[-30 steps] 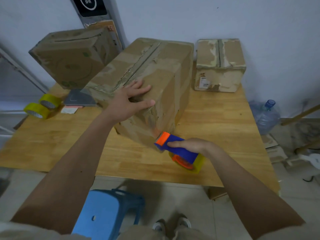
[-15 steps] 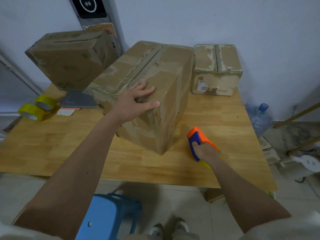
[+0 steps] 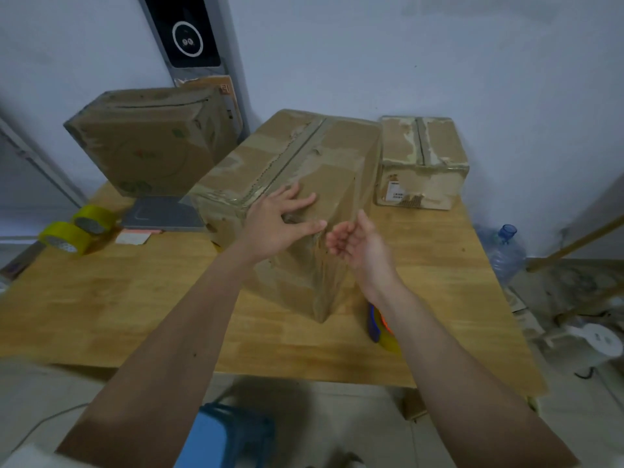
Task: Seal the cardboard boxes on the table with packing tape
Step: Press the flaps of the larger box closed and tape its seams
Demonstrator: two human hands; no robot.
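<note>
The big box [image 3: 297, 197] sits mid-table with its long side running away from the person, left hand [image 3: 280, 224] flat on its near top edge, right hand [image 3: 354, 241] open and empty beside its right side (tape gun [image 3: 380, 327] lies under that wrist).

left grip [image 3: 278, 222]: fingers spread, palm down | right grip [image 3: 354, 243]: loosely curled, seemingly empty, blurred

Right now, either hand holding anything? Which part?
Nothing held. Left hand rests flat on the big box's near top edge; right hand is empty, beside it.
</note>
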